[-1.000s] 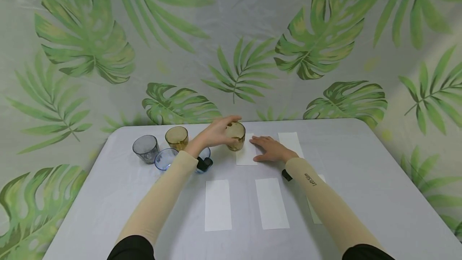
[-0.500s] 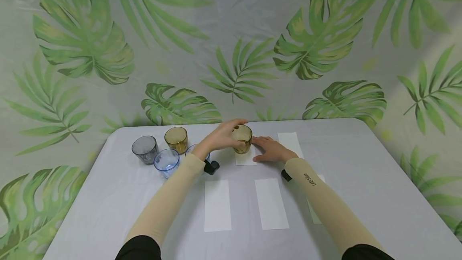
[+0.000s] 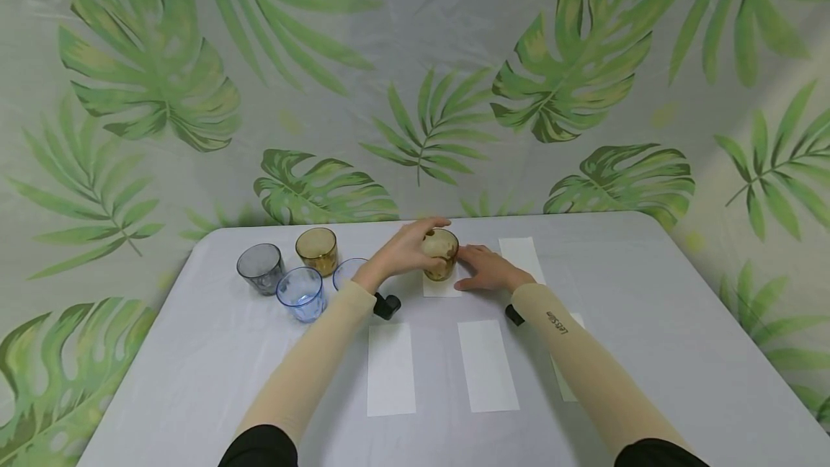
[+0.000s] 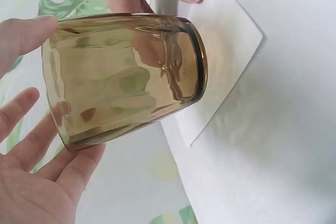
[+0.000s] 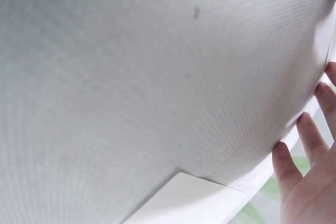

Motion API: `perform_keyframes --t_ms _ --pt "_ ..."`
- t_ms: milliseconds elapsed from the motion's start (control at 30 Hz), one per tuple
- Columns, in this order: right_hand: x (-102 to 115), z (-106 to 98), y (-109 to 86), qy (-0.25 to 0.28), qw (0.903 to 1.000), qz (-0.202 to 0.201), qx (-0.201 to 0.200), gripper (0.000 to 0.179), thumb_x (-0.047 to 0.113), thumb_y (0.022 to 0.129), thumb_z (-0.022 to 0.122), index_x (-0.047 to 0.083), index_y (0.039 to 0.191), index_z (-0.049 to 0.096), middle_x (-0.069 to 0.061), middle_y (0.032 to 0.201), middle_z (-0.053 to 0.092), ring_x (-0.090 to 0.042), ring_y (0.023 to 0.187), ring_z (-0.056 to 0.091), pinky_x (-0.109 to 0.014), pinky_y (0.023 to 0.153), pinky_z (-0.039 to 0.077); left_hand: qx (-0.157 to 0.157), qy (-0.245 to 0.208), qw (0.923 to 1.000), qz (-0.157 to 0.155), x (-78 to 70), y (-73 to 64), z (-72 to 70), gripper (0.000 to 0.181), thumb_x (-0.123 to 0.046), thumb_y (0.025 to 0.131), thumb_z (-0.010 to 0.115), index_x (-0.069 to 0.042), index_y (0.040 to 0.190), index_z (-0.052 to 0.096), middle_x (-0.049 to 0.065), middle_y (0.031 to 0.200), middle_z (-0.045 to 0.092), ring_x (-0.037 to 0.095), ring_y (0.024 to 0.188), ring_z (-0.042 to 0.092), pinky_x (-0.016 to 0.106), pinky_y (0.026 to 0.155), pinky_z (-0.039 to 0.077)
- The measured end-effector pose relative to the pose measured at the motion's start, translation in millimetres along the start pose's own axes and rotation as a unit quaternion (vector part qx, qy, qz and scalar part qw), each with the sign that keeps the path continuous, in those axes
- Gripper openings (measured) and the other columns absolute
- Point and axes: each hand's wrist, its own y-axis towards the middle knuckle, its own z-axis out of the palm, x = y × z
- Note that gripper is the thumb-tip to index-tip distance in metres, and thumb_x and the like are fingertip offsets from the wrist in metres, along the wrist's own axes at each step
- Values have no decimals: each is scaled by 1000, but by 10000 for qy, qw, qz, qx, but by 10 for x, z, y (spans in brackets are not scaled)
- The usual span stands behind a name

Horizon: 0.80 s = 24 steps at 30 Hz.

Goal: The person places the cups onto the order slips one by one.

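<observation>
Amber glass (image 3: 441, 256) gripped between thumb and fingers of left hand (image 3: 403, 249), over white paper (image 3: 444, 290), contact unclear; just beside, right hand (image 3: 489, 269) with fingers spread, thumb on paper; farther left, grey glass (image 3: 261, 270).

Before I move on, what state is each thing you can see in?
Held amber glass tumbler: mouth up, looks empty.
Left grip: curled round that tumbler.
Right grip: fingers spread, beside it.
Standing amber glass tumbler: upright.
Grey glass tumbler: upright.
Near blue glass tumbler: upright.
Far blue glass tumbler: upright, partly hidden.
White rectangular paper cards: flat, some partly covered.
</observation>
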Motion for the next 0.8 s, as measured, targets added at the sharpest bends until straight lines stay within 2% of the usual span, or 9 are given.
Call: perform_keyframes --t_ms 400,800 --pt "17 -8 -3 32 9999 165 20 75 37 88 69 -1 144 38 -22 148 34 -41 138 23 -54 112 21 10 211 9998 73 45 49 106 72 -17 80 79 -6 142 44 9 141 47 32 125 46 43 101 42" --pt "0 12 1 130 9998 -86 -90 72 35 88 70 0 142 40 -19 143 42 -42 134 30 -55 110 25 69 183 9998 84 92 56 154 72 -17 82 78 -4 142 42 10 142 45 31 126 45 44 102 41"
